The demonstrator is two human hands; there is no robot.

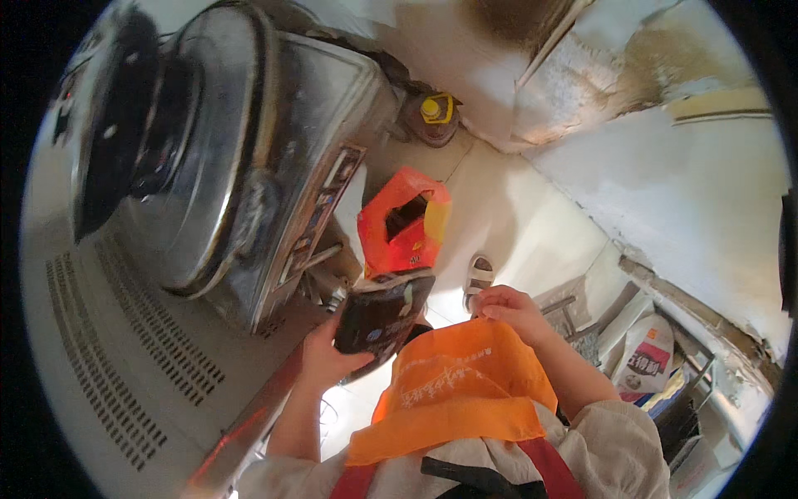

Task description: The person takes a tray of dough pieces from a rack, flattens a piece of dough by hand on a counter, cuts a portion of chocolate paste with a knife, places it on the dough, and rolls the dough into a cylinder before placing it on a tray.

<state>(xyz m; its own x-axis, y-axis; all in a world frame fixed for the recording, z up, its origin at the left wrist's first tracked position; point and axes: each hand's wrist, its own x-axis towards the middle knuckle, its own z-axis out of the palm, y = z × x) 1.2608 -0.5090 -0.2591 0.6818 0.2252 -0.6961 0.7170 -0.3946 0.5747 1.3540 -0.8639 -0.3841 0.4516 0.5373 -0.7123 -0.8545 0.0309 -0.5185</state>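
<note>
The left hand (328, 353) is clamped on a dark flat package (386, 312), just on the near side of the red box (378, 224). That box is open at the top; its inside is dark, its contents too dim to tell. The right hand (514, 312), right of the box, has its fingers curled at the orange apron (465, 378); whether they grip it, I cannot tell. Beyond the box stands a yellow-capped jug (432, 129).

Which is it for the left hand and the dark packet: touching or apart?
Touching. The head view shows the left hand gripping the dark packet, thumb across its lower edge.
</note>
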